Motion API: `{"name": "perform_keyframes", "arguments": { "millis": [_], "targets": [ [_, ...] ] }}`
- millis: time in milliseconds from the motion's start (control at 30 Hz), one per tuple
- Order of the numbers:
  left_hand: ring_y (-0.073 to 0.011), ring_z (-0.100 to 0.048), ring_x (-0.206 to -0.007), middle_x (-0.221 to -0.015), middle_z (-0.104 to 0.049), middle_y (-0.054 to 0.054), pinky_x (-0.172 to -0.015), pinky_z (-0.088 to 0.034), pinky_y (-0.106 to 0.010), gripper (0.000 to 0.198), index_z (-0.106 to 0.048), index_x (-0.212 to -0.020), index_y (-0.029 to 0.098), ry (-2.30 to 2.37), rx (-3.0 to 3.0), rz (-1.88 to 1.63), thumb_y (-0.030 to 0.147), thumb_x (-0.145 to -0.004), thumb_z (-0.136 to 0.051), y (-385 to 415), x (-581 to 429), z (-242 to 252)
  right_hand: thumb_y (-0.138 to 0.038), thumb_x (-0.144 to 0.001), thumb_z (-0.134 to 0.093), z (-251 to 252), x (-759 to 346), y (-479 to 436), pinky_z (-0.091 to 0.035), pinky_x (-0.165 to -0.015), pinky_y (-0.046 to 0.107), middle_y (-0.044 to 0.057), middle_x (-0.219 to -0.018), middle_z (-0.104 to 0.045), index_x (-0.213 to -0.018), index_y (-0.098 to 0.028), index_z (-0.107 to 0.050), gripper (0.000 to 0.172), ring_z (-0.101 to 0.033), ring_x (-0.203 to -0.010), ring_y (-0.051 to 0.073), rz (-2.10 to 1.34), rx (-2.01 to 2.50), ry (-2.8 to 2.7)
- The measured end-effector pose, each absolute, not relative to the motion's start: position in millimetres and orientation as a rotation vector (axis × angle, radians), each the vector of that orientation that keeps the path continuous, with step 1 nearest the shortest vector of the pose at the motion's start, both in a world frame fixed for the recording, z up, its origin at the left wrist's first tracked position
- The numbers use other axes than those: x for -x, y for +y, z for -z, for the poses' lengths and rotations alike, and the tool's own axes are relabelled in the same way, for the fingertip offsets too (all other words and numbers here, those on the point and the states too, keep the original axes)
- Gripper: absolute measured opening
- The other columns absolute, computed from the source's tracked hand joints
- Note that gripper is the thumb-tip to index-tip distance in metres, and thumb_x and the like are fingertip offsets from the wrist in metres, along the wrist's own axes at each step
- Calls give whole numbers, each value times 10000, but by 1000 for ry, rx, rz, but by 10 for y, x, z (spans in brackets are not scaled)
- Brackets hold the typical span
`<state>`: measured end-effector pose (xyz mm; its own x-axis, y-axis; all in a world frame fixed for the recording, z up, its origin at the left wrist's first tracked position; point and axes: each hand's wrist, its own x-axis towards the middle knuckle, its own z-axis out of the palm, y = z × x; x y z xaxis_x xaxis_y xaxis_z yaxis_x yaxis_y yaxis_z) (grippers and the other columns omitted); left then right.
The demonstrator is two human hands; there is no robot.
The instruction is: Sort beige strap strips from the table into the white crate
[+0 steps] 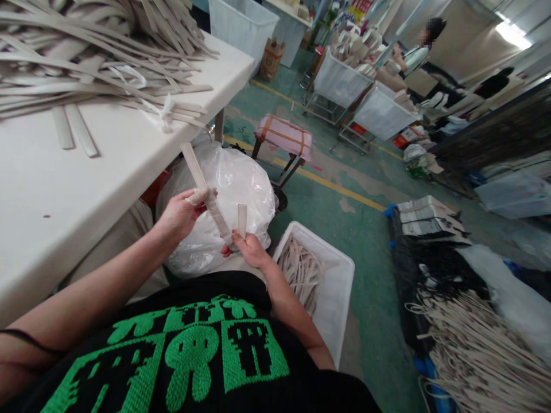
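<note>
My left hand is closed around a long beige strip that slants up toward the white table; the thumb looks taped. My right hand pinches the lower end of that strip, folded so that a short end stands upright beside it. Both hands are held over my lap, in front of a bulging clear plastic bag. A large heap of the same beige strips lies on the table at upper left.
A white bin with several strips stands on the floor by my right arm. A pink-topped stool is beyond the bag. White carts, another person and piled bags fill the right.
</note>
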<state>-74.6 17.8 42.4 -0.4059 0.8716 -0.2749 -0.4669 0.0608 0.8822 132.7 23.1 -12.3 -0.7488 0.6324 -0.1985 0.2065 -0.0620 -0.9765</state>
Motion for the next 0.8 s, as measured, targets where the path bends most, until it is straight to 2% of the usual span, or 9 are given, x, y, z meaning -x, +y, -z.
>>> {"name": "perform_keyframes", "arguments": {
  "millis": [100,233,333,433,533,667,800],
  "targets": [
    [-214,-654,-877,-846,-747,-50,-782,-532,-318,230,-749,-754,180,1263,-462,-1613,354,-641,-847,244,816,-467,-738,-954,-401,139,-1492,261,-519,-824,338,63,-812,-727,-868,-155,-703,662,-673,-770,181,-1798,903,-2056],
    [-194,-638,-854,-828,-737,-41,-785,-531,-305,169,-746,-764,172,1248,-443,-1639,302,-703,-835,298,872,-535,-644,-993,-435,233,-1600,175,-513,-721,300,13,-675,-674,-987,-146,-685,557,-633,-653,151,-1830,989,-2030],
    [-168,-630,-839,-849,-736,-28,-762,-530,-274,118,-748,-765,179,1223,-420,-1666,270,-749,-821,311,863,-600,-656,-965,-487,191,-1780,129,-518,-671,280,-1,-653,-663,-951,-152,-671,537,-635,-607,140,-1919,1034,-1922],
    [-192,-652,-836,-866,-741,-44,-706,-542,-288,155,-755,-752,206,1222,-484,-1552,338,-745,-834,299,763,-668,-693,-902,-560,-71,-2194,134,-514,-580,264,-10,-650,-660,-920,-167,-659,536,-620,-550,135,-1884,1175,-1755],
    [-217,-696,-854,-919,-759,-58,-695,-543,-296,214,-774,-817,200,1200,-603,-1330,380,-725,-839,285,610,-689,-683,-878,-589,-519,-2757,96,-501,-533,249,-18,-629,-649,-996,-179,-663,523,-598,-516,129,-1516,1435,-1590],
    [-207,-714,-865,-1048,-775,-87,-677,-533,-263,332,-784,-999,186,1214,-621,-1180,326,-701,-820,298,536,-529,-693,-864,-559,-1088,-3406,-117,-507,-544,273,-2,-640,-660,-1069,-176,-681,569,-596,-507,146,-933,1760,-1508],
    [-208,-713,-862,-1074,-771,-113,-649,-527,-249,390,-785,-985,188,1289,-581,-1167,340,-633,-859,304,746,-216,-660,-885,-506,-1106,-3844,-294,-534,-632,323,25,-657,-684,-1072,-170,-707,562,-627,-525,182,-574,2055,-1549]
  ]
}}
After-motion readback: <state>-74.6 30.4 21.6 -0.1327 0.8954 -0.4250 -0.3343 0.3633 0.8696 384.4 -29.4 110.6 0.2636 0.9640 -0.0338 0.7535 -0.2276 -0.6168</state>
